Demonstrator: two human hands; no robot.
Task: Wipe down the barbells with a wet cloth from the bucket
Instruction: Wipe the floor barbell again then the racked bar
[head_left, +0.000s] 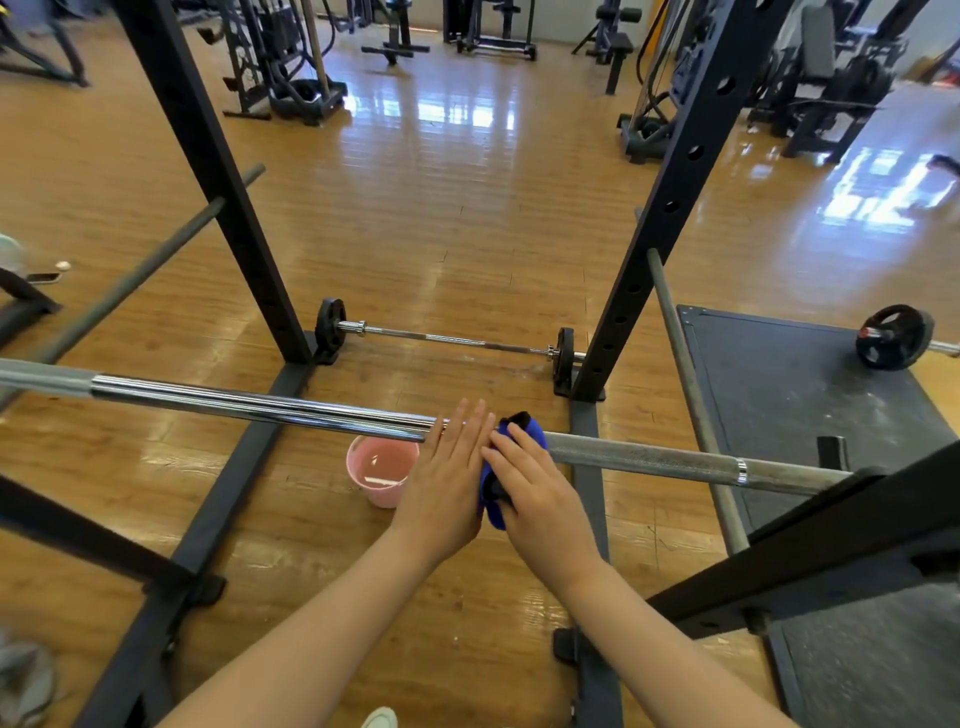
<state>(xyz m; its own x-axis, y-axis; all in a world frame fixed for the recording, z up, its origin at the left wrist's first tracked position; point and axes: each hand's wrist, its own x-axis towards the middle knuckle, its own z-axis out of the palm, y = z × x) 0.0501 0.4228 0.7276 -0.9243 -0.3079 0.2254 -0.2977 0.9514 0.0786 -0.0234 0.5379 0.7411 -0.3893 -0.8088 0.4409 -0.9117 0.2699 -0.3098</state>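
From the head view, you're standing at the rack with the long barbell (322, 410) lying crosswise in front of you, its chrome sleeve running off to your left and the knurled grey shaft off to your right. Your left hand (447, 478) lies flat over the bar, fingers straight and together, pressing down. Right beside it, your right hand (540, 493) has the blue cloth (491, 499) bunched against the bar, fingers curled over it; a dark patch shows in the fold, and I can't tell whether that's part of the cloth. The two hands touch at the fingers. Below the bar, on the wooden floor (467, 234), sits the pink bucket (382, 475) with water in it, just left of your left wrist. Farther off, between the black rack uprights (218, 182), a second, shorter barbell (452, 340) rests on the floor with small plates on both ends. A weight plate (893, 338) stands on the dark mat (789, 384) to your right.
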